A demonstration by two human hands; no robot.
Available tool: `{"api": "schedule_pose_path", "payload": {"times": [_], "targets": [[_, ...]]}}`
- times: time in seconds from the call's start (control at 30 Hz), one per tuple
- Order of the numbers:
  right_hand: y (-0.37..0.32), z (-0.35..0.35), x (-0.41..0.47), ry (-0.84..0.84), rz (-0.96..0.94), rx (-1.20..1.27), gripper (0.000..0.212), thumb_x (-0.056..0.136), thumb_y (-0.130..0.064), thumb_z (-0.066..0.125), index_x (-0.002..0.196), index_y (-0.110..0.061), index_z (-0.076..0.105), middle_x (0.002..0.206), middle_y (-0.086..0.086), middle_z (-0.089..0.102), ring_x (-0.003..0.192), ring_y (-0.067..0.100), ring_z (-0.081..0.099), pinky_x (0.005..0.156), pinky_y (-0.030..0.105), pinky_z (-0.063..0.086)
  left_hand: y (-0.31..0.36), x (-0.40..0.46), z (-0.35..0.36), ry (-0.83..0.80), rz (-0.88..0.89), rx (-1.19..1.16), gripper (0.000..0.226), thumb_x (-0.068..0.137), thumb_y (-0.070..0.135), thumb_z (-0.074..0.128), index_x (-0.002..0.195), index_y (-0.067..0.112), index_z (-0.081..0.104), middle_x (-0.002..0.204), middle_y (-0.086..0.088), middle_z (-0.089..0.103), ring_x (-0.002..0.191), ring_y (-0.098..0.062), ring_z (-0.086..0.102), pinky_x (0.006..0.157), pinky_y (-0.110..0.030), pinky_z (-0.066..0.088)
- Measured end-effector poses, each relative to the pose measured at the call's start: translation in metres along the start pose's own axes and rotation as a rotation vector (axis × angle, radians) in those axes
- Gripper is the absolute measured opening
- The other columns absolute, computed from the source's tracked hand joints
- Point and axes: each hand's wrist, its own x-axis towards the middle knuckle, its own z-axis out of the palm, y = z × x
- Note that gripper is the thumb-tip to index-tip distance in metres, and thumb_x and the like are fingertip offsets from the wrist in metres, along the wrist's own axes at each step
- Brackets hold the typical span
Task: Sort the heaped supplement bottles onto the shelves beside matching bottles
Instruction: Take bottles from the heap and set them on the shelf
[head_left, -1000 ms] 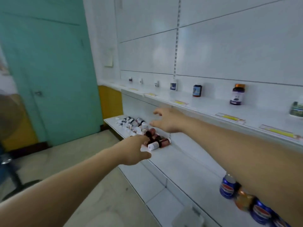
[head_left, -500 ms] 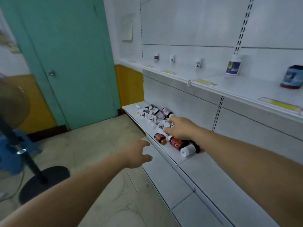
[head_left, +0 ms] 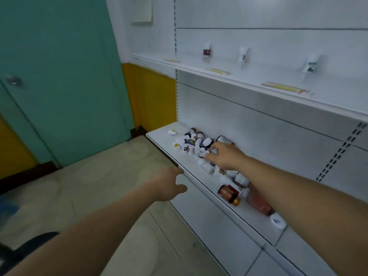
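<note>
White shelving runs along the wall, with a teal door (head_left: 59, 76) and a pale tiled floor (head_left: 99, 186) off to the side. On the lower shelf (head_left: 199, 182) lies the heap of supplement bottles (head_left: 196, 144) — a jumble of small white-capped ones toward the door end, trailing back into a few larger pieces nearer the person: an amber bottle (head_left: 229, 194) on its side, a reddish bottle (head_left: 258, 204) beside it, and a white cap or roll (head_left: 277, 221) closest of all. Above the heap, on the upper shelf (head_left: 278, 90), three small white bottles stand well apart as samples to match: one with a dark red label (head_left: 206, 51), a plain-looking one (head_left: 243, 54), and one with a dark lower label (head_left: 310, 65).

The right hand (head_left: 225, 156) rests over the middle of the heap, fingers spread and reaching among the small bottles; it looks loose, not yet closed round any one. The left hand (head_left: 169, 184) hovers off the front edge of the lower shelf, fingers relaxed and holding nothing.

The step seems to be choosing a bottle. It would go best by singling out one whose label can be read — blur hides most here — and pinching it by the body, lifting straight up so its neighbours do not roll toward the shelf edge. The free left hand could guard that edge.
</note>
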Motion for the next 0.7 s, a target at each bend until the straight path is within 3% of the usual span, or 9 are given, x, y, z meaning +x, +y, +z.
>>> {"api": "schedule_pose_path", "payload": {"times": [0.3, 0.4, 0.57, 0.7], "targets": [[-0.032, 0.040, 0.131, -0.009, 0.187, 0.059, 0.046, 0.086, -0.055, 0.050, 0.111, -0.017, 0.055, 0.110, 0.005, 0.061, 0.104, 0.027, 0.056, 0.073, 0.029, 0.036, -0.100, 0.150, -0.068, -0.175, 0.091, 0.040, 0.065, 0.090, 0.047, 0.056, 0.146, 0.025, 0.031, 0.152, 0.000, 0.031, 0.136, -0.019, 0.034, 0.112, -0.031, 0.030], [-0.032, 0.053, 0.187, -0.003, 0.219, 0.080, 0.047, 0.086, -0.053, 0.052, 0.116, -0.016, 0.055, 0.114, 0.008, 0.060, 0.106, 0.029, 0.056, 0.073, 0.027, 0.034, -0.120, 0.209, -0.074, -0.221, 0.131, 0.065, 0.065, 0.090, 0.048, 0.055, 0.146, 0.026, 0.030, 0.153, 0.001, 0.028, 0.137, -0.018, 0.033, 0.110, -0.029, 0.028], [-0.034, 0.086, 0.286, 0.011, 0.229, 0.153, 0.031, 0.090, -0.044, 0.052, 0.104, -0.016, 0.053, 0.096, 0.006, 0.061, 0.095, 0.028, 0.061, 0.069, 0.029, 0.042, -0.162, 0.308, -0.079, -0.261, 0.145, 0.081, 0.064, 0.090, 0.045, 0.056, 0.145, 0.024, 0.031, 0.153, 0.001, 0.029, 0.135, -0.017, 0.035, 0.109, -0.028, 0.030], [-0.037, 0.109, 0.344, -0.038, 0.284, 0.158, 0.025, 0.089, -0.040, 0.056, 0.093, -0.016, 0.054, 0.096, 0.009, 0.063, 0.094, 0.028, 0.060, 0.075, 0.032, 0.047, -0.195, 0.382, -0.090, -0.284, 0.165, 0.102, 0.068, 0.090, 0.041, 0.058, 0.146, 0.017, 0.029, 0.154, -0.002, 0.027, 0.137, -0.018, 0.032, 0.113, -0.028, 0.026]]}}
